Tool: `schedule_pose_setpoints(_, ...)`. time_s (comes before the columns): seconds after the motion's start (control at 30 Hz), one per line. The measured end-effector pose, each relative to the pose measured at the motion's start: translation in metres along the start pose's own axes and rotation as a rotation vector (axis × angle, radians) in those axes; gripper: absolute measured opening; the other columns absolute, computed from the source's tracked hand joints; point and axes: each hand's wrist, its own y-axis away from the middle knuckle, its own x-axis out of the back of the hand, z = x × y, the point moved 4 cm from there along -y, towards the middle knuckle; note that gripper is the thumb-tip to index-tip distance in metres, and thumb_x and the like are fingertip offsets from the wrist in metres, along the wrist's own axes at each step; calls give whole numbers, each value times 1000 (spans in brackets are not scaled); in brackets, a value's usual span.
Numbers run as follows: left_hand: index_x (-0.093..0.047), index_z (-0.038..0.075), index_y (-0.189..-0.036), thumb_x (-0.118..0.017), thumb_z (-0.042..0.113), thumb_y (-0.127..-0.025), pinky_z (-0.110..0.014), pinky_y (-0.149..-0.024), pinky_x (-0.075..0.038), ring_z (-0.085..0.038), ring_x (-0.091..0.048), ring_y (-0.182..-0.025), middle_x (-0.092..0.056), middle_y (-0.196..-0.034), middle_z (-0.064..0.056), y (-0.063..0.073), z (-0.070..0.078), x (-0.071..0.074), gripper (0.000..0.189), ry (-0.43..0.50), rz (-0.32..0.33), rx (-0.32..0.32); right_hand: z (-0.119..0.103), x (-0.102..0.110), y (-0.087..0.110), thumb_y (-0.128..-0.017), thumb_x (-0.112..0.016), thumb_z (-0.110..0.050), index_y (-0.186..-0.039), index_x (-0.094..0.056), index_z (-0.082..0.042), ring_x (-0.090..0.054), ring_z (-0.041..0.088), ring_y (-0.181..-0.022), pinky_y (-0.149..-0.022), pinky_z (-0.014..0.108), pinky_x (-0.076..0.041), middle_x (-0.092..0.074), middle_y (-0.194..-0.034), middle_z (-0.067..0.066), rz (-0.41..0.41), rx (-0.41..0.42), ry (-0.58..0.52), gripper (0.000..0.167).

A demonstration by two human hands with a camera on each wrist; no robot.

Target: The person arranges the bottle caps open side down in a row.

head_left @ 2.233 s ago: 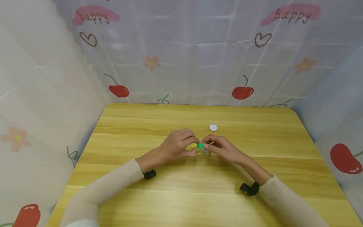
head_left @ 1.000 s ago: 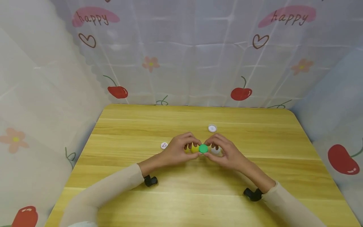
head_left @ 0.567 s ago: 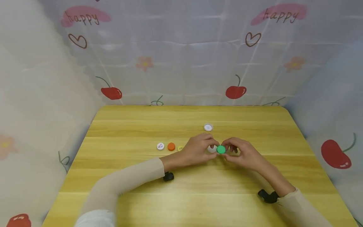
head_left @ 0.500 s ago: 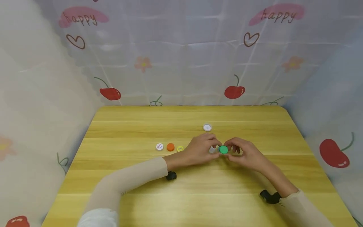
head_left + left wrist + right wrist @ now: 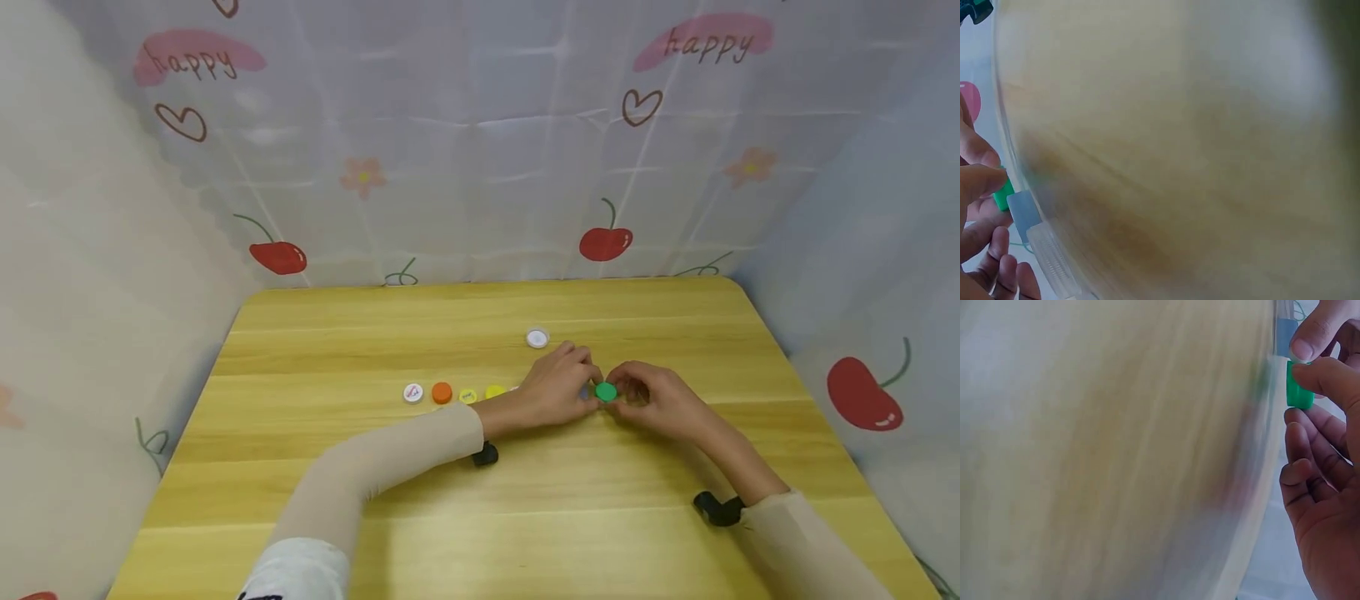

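Note:
A green bottle cap (image 5: 605, 392) stands at the right end of a row of caps on the wooden table. My left hand (image 5: 558, 387) reaches over the row, finger and thumb at the cap's left edge. From the other side my right hand (image 5: 660, 404) pinches the same cap between thumb and fingers. In the left wrist view, a blue-grey cap (image 5: 1024, 212) lies beside the green one, followed by a clear ridged cap (image 5: 1052, 259). Further left are a yellow cap (image 5: 495, 391), a printed yellow cap (image 5: 468, 396), an orange cap (image 5: 442, 392) and a printed white cap (image 5: 413, 392).
Behind the row, a white cap (image 5: 537, 337) lies alone. The wooden table (image 5: 525, 525) ends at a patterned curtain (image 5: 465, 167) at the back and sides. My left forearm and hand hide part of the row.
Both hands have moved right along the row with the green cap, which turned from edge-on to flat face up. The orange, yellow and printed white caps came into view to the left.

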Motion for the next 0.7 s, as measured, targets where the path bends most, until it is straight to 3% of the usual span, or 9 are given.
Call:
schedule_pose_setpoints(0.2, -82, 28, -120, -78, 44, -97, -16, -72, -41, -9, -49, -95, -65, -112, 9, -3, 0, -1, 27, -18, -52, 16, 8, -5, -4, -92, -86, -15, -116, -73, -15, -58, 6, -77, -69, 23, -52, -66, -90, -8, -28, -12, -13, 28)
schedule_pose_setpoints(0.4, -81, 28, -120, -78, 44, -98, -17, -71, -42, -9, -48, -94, -64, -110, 9, -4, -1, -4, 28, -21, -72, 29, 9, -8, -5, -92, -87, -15, -115, -73, -16, -59, 8, -79, -70, 23, -52, -66, -91, -7, -26, -20, -15, 27)
schedule_pose_setpoints(0.57, -81, 27, -120, -80, 46, -95, -18, -70, -43, -9, -50, -94, -66, -110, 9, -3, -6, -2, 32, 44, -84, 53, 7, -7, -5, -92, -87, -15, -119, -71, -12, -59, 11, -78, -67, 23, -50, -69, -94, -3, -30, -4, -27, 32)
schedule_pose_setpoints(0.7, -80, 26, -122, -79, 51, -93, -19, -69, -47, -8, -55, -97, -66, -110, 10, 3, -18, 4, 38, 111, -98, 72, 4, -5, -6, -90, -90, -24, -124, -70, -12, -59, 12, -78, -67, 23, -50, -70, -97, 0, -51, -33, -41, 42)
